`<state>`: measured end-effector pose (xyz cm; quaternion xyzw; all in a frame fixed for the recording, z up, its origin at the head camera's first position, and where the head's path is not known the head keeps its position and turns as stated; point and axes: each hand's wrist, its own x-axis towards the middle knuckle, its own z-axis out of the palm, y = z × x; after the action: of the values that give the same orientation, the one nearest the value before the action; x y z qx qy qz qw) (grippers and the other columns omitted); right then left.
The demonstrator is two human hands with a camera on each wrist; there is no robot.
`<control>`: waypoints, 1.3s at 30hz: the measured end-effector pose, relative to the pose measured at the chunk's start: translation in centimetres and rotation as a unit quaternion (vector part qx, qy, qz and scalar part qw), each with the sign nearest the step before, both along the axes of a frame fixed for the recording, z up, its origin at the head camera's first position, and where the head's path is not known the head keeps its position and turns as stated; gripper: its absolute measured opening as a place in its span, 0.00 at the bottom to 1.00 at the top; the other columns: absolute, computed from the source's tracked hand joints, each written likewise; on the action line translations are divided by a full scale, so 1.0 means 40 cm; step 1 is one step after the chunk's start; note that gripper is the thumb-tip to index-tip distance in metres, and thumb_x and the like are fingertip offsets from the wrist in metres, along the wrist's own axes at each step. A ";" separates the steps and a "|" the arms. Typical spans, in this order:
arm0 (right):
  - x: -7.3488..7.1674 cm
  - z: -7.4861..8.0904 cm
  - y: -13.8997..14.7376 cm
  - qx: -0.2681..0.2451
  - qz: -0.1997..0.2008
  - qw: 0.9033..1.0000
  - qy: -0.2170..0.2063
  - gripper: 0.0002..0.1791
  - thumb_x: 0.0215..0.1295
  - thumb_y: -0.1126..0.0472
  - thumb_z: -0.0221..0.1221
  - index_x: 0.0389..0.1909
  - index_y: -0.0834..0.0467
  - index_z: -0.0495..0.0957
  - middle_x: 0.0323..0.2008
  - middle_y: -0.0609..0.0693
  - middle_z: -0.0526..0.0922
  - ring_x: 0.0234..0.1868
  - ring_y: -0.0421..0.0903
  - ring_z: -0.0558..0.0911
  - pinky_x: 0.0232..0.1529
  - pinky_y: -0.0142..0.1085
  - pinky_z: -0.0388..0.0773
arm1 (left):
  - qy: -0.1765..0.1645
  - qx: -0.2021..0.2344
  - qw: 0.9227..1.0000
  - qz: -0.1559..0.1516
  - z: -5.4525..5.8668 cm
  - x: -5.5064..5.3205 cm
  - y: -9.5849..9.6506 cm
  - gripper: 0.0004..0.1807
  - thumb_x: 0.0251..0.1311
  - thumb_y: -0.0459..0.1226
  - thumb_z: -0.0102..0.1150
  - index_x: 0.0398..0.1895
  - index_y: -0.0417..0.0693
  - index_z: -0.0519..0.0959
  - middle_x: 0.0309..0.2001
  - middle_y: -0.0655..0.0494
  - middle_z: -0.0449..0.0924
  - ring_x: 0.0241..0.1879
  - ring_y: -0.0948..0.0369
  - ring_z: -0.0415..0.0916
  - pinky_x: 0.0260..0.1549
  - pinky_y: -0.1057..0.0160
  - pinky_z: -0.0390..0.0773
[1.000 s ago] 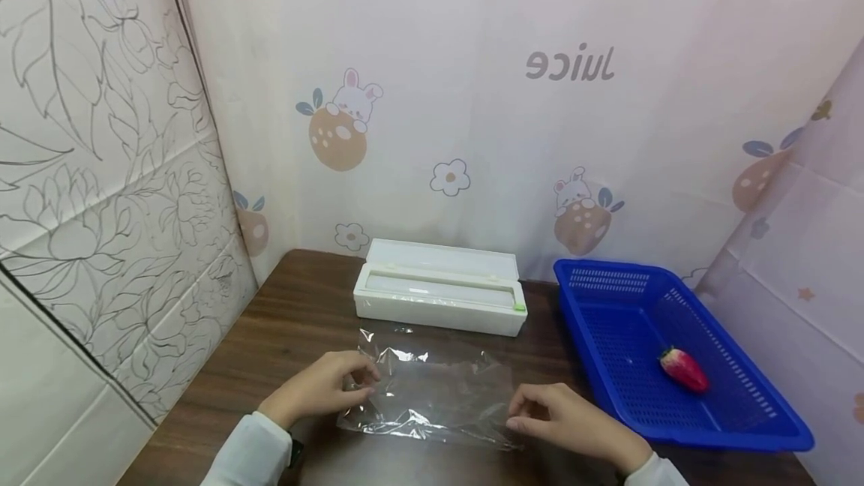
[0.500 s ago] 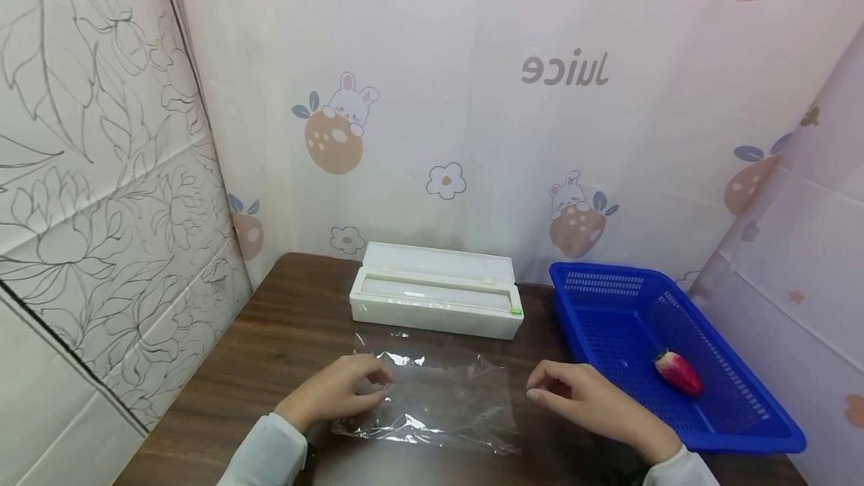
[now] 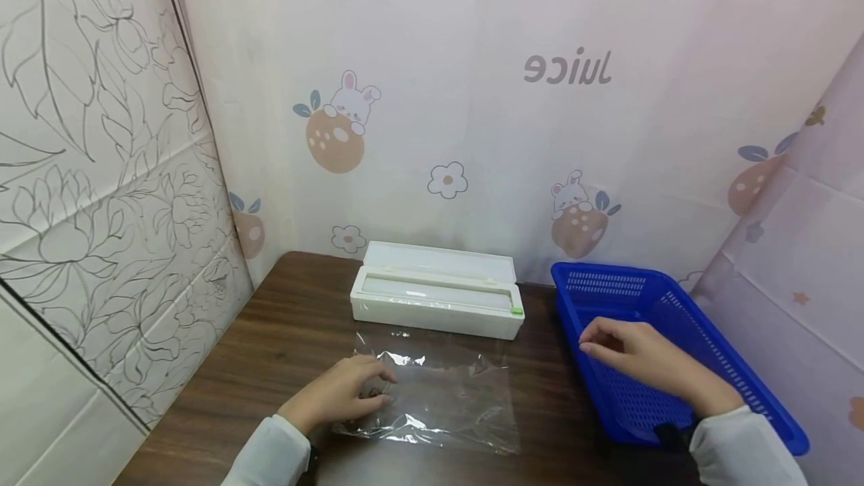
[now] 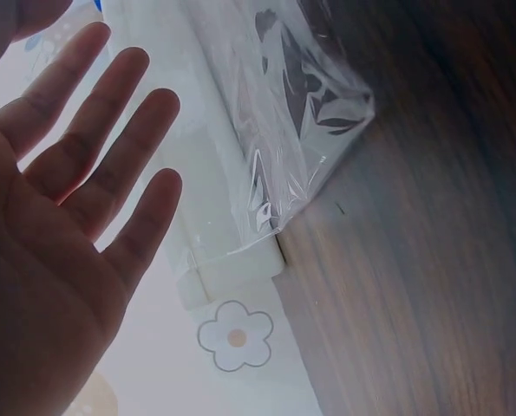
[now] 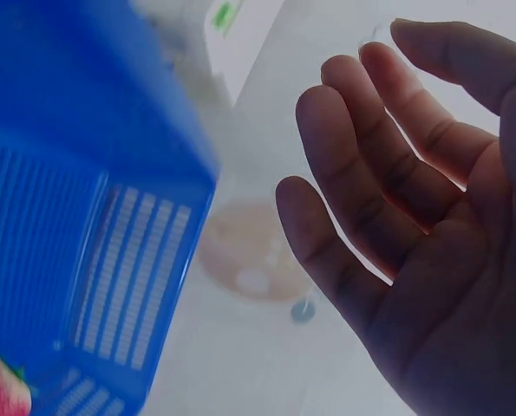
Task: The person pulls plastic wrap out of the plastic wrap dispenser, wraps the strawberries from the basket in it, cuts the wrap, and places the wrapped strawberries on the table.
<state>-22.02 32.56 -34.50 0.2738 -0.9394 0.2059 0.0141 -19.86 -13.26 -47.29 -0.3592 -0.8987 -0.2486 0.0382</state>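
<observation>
Since 0.5 s ago, the right hand [image 3: 637, 355] has moved away from the cling film and now hangs over the left part of the blue plastic basket [image 3: 607, 283]. Near the left front of the white cling film dispenser [image 3: 435, 315], the left hand [image 3: 344, 392] has barely shifted.

To the right of the dispenser, the basket with its slotted sides contains 1 red strawberry [image 5: 3, 388], visible in the right wrist view; from the head, the right hand and forearm cover it. The dispenser's lid [image 3: 439, 262] is tipped up at the back, baring a long opening, and a green piece [image 3: 517, 311] sits at its right end. Before the dispenser, a crinkled sheet of clear cling film [image 3: 452, 400] spreads over the dark wooden bench [image 3: 270, 336], its far edge reaching the dispenser's front.

Nearer the person than the dispenser, the left hand is at the film's left edge, thumb apart from its 4 loosely extended fingers; it grips nothing, and whether it touches the film cannot be told. Right of the dispenser, the right hand is palm-in, its 4 fingers gently bent and parted from the thumb, with nothing between them.
</observation>
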 end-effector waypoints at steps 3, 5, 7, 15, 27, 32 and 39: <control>-0.016 0.016 0.039 0.019 -0.023 1.000 0.003 0.06 0.64 0.50 0.57 0.35 0.46 0.77 0.31 0.41 0.82 0.32 0.33 0.76 0.31 0.35 0.79 | -0.004 -0.009 1.000 0.008 0.001 0.001 -0.001 0.13 0.58 0.44 0.59 0.47 0.57 0.77 0.47 0.65 0.79 0.53 0.60 0.70 0.53 0.46 0.72; -0.026 0.023 0.065 0.030 -0.038 0.999 -0.002 0.07 0.64 0.49 0.57 0.35 0.48 0.77 0.31 0.42 0.82 0.33 0.34 0.76 0.33 0.35 0.80 | -0.006 -0.007 1.000 0.007 0.002 0.000 -0.001 0.14 0.58 0.45 0.59 0.47 0.56 0.77 0.47 0.65 0.79 0.53 0.60 0.70 0.54 0.46 0.72; -0.037 0.023 0.089 0.042 -0.051 0.998 -0.008 0.08 0.64 0.48 0.56 0.35 0.48 0.77 0.32 0.42 0.81 0.33 0.34 0.76 0.33 0.36 0.80 | -0.003 -0.002 1.000 0.001 0.003 -0.001 0.000 0.14 0.59 0.45 0.58 0.48 0.55 0.77 0.47 0.64 0.79 0.54 0.59 0.70 0.55 0.47 0.72; -0.085 -0.021 0.177 0.070 -0.082 0.993 -0.044 0.11 0.63 0.47 0.57 0.36 0.51 0.78 0.33 0.44 0.81 0.34 0.38 0.76 0.35 0.41 0.79 | -0.004 0.007 0.999 -0.036 -0.003 -0.004 0.028 0.15 0.59 0.42 0.58 0.49 0.51 0.78 0.47 0.63 0.79 0.50 0.64 0.71 0.52 0.53 0.74; -0.140 -0.070 0.279 0.094 -0.105 0.988 -0.066 0.26 0.57 0.45 0.62 0.44 0.64 0.75 0.41 0.62 0.80 0.42 0.58 0.77 0.39 0.57 0.77 | 0.012 0.020 0.998 -0.054 -0.006 -0.005 0.071 0.16 0.56 0.43 0.59 0.48 0.52 0.77 0.44 0.62 0.79 0.48 0.65 0.70 0.50 0.58 0.76; -0.162 -0.091 0.299 0.115 -0.096 0.985 -0.086 0.29 0.55 0.47 0.63 0.46 0.68 0.73 0.43 0.69 0.78 0.44 0.64 0.76 0.41 0.60 0.76 | 0.017 0.017 0.998 -0.059 -0.012 -0.004 0.080 0.15 0.57 0.43 0.59 0.48 0.54 0.77 0.45 0.63 0.79 0.49 0.65 0.71 0.51 0.58 0.75; -0.173 -0.103 0.310 0.132 -0.103 0.978 -0.128 0.33 0.54 0.48 0.64 0.49 0.72 0.71 0.46 0.75 0.74 0.47 0.69 0.72 0.42 0.62 0.74 | 0.030 0.017 0.997 -0.072 -0.016 -0.007 0.097 0.15 0.58 0.45 0.57 0.48 0.55 0.78 0.45 0.65 0.79 0.50 0.67 0.70 0.51 0.59 0.74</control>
<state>-28.94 44.95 -38.63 0.1467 -0.9753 0.1112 -0.1219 -20.12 -9.37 -47.94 -0.4293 -0.8648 -0.2547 0.0534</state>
